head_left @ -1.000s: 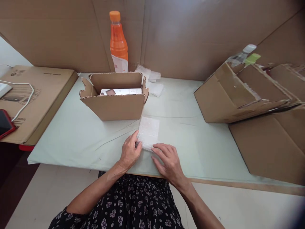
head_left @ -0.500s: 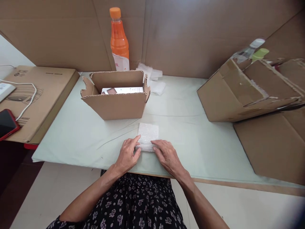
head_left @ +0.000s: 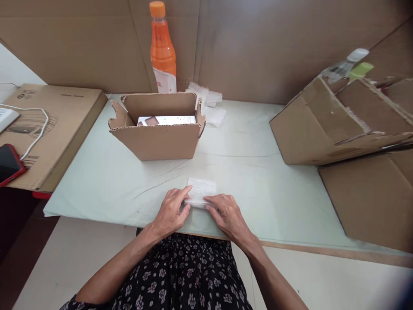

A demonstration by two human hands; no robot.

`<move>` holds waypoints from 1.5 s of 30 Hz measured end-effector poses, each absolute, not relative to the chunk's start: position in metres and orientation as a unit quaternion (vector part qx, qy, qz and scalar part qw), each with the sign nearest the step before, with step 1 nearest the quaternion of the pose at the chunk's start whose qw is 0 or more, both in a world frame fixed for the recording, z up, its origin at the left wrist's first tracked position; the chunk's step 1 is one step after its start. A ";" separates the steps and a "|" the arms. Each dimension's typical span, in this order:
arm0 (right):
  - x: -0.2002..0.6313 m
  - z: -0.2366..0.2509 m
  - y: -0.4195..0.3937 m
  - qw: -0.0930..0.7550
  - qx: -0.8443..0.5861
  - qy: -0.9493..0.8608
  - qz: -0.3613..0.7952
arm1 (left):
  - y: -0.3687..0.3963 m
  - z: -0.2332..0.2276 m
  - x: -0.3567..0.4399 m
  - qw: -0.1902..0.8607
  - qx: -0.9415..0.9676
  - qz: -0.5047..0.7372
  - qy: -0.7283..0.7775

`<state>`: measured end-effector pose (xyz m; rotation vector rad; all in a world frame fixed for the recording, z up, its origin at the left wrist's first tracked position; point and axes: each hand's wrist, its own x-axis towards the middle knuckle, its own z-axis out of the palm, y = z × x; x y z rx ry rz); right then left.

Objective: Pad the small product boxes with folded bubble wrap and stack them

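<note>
A small piece of bubble wrap (head_left: 202,186) lies near the front edge of the table, its near part rolled or folded into a thicker strip. My left hand (head_left: 172,211) grips the left end of that strip between thumb and fingers. At the right end, my right hand (head_left: 226,212) pinches it the same way. Whether anything is inside the fold cannot be made out. Just beyond stands an open cardboard box (head_left: 164,142) with a white printed box (head_left: 171,120) inside it.
Behind the open box are an orange bottle (head_left: 164,54) and loose bubble wrap pieces (head_left: 215,116). Cardboard boxes (head_left: 303,125) holding bottles stand at right. At left, a flat carton (head_left: 64,125) bears a phone (head_left: 9,165) and a white cable (head_left: 43,125).
The flat part of the bubble wrap has become shorter as its near edge is folded further away from me. Both hands stay at its ends. The view has shifted slightly.
</note>
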<state>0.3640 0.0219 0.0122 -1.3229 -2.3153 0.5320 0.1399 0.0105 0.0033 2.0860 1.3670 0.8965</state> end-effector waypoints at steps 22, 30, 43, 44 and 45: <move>0.357 0.013 0.015 0.304 -0.486 -0.763 0.298 | 0.008 0.017 0.160 0.591 0.430 0.453 0.511; 0.356 0.037 0.036 0.267 -0.442 -0.744 0.424 | 0.008 0.029 0.139 0.442 0.587 0.462 0.496; 0.295 0.224 0.186 0.249 -0.266 -0.918 -0.154 | 0.112 0.099 0.028 -0.159 0.667 0.469 0.557; 0.276 0.227 0.199 0.224 -0.240 -0.926 -0.184 | 0.113 0.095 0.029 -0.156 0.665 0.476 0.554; 0.257 0.228 0.210 0.198 -0.221 -0.932 -0.208 | 0.113 0.091 0.031 -0.153 0.661 0.485 0.552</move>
